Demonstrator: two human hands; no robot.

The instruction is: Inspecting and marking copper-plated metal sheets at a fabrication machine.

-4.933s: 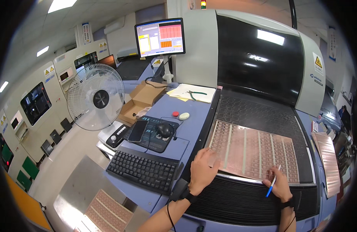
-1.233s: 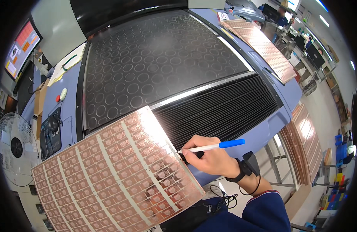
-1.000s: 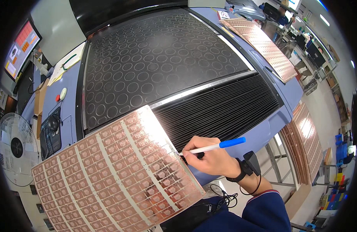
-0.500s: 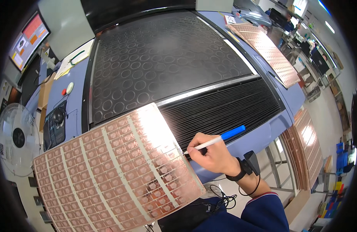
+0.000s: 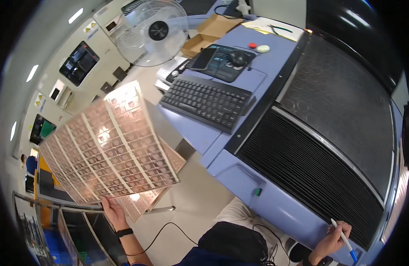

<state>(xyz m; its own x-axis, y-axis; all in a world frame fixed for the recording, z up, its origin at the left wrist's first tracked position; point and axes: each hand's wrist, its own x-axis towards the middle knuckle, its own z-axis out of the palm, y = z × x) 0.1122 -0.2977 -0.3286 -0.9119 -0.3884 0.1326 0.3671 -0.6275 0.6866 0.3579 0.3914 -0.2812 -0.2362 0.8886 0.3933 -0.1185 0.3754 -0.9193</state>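
My left hand (image 5: 114, 212) grips the lower edge of a copper-coloured circuit board panel (image 5: 95, 137), its fingers partly hidden behind the panel. Pale strips divide its rows of small repeated patterns, and it hangs tilted at the left, away from the machine. Below and behind it, more copper panels (image 5: 142, 206) show in part. At the lower right, my right hand (image 5: 336, 239) is closed round a white marker pen (image 5: 342, 235) with a blue end pointing down. That hand is beside the black ribbed strip (image 5: 302, 168) at the machine's front edge.
A blue-grey machine (image 5: 275, 208) fills the right side, with a dark flat bed (image 5: 346, 88). On its left ledge lie a black keyboard (image 5: 206, 101), a mouse (image 5: 237, 57), a phone (image 5: 203, 59) and an open cardboard box (image 5: 209, 33). A fan (image 5: 158, 31) stands behind.
My view has swung left. The panel has moved off the machine's front to the left, now in my left hand. My right hand has taken the pen's tip away from the panel.
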